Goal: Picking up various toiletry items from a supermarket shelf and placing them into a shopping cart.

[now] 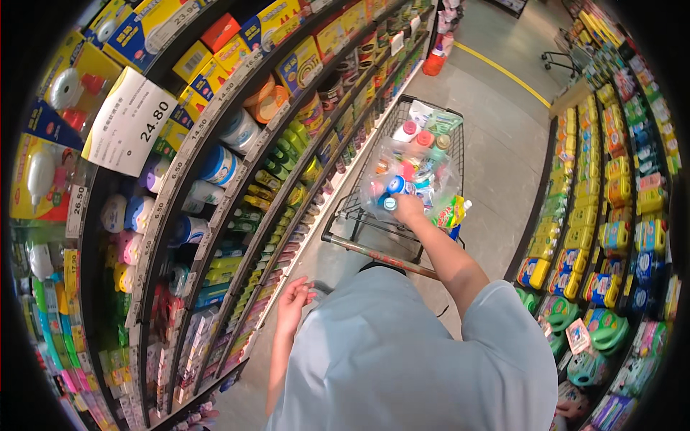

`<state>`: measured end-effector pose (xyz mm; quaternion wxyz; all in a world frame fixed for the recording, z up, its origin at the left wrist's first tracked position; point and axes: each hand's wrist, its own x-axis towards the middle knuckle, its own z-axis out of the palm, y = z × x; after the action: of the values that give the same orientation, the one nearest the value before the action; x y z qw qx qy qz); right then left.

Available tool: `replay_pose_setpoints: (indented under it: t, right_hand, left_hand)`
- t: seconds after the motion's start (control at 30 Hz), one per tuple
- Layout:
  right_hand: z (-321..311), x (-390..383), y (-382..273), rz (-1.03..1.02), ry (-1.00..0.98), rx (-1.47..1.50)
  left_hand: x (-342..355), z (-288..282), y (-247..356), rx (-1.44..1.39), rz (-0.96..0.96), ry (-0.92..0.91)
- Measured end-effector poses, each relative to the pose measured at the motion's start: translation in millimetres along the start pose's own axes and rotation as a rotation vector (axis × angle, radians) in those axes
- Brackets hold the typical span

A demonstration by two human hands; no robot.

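Note:
My right hand (410, 209) reaches into the near part of a shopping cart (363, 248). Its fingers close around a small container with a blue-and-white round top (390, 204); its lower part is hidden. Right beside it shows another blue-capped bottle (396, 184). Farther up the cart, a clear plastic bag (450, 176) surrounds several bottles, among them one with a pink-red cap (425, 138). A green-and-yellow pouch with a white spout (451, 214) leans at the cart's right side. Low beside the left shelves, my left hand (293, 299) hangs with loosely bent fingers, holding nothing.
Tall shelves (215, 144) of boxes and bottles line the left, with a large white price card (131, 122). On the right, more shelves hold yellow packs (581, 208) and green jugs (607, 329). A red container (434, 62) stands at the left shelves' far end, near a yellow floor line (503, 72).

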<state>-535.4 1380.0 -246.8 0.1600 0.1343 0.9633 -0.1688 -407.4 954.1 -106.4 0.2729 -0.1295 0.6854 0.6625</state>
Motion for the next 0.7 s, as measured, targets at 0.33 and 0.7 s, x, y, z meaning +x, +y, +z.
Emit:
replay_pose_setpoints:
  t: [0.33,0.7]
  right_hand:
    - [-20.1,6.8,2.8,-0.182,-0.015,0.350]
    - [-331.5,-217.5,-207.1,-1.635,0.012,1.820]
  left_hand:
    - [-14.9,8.4,-35.6,-0.100,-0.021,0.029]
    - [3.5,6.8,-30.8,-0.057,0.034,0.087]
